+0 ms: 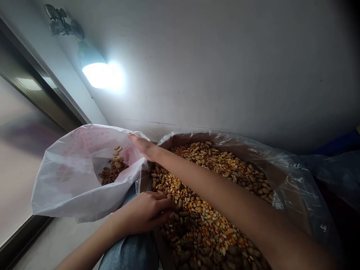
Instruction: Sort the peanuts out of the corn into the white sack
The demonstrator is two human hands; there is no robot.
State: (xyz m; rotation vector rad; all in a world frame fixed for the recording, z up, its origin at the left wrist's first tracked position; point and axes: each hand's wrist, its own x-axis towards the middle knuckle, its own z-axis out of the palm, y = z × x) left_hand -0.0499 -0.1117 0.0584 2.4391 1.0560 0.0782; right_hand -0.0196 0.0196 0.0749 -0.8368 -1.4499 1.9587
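My right hand (143, 145) reaches across to the mouth of a white woven sack (70, 180), its fingers stretched out flat. Several unshelled peanuts (117, 152) are in the air below it, inside the sack. A heap of small reddish-brown pieces, perhaps more peanuts (111, 174), lies at the sack's bottom. My left hand (150, 210) rests at the near left edge of a plastic-lined box, its loosely bent fingers apart over peanuts and corn kernels (202, 208). Whether those fingertips touch any peanut is hard to see.
Clear plastic lining (298, 187) rises around the box of mixed corn and peanuts. A bright lamp (101, 75) hangs by the grey wall (225, 67) behind. Below my left hand is a denim-covered knee (131, 253). A dark door frame (36, 78) runs along the left.
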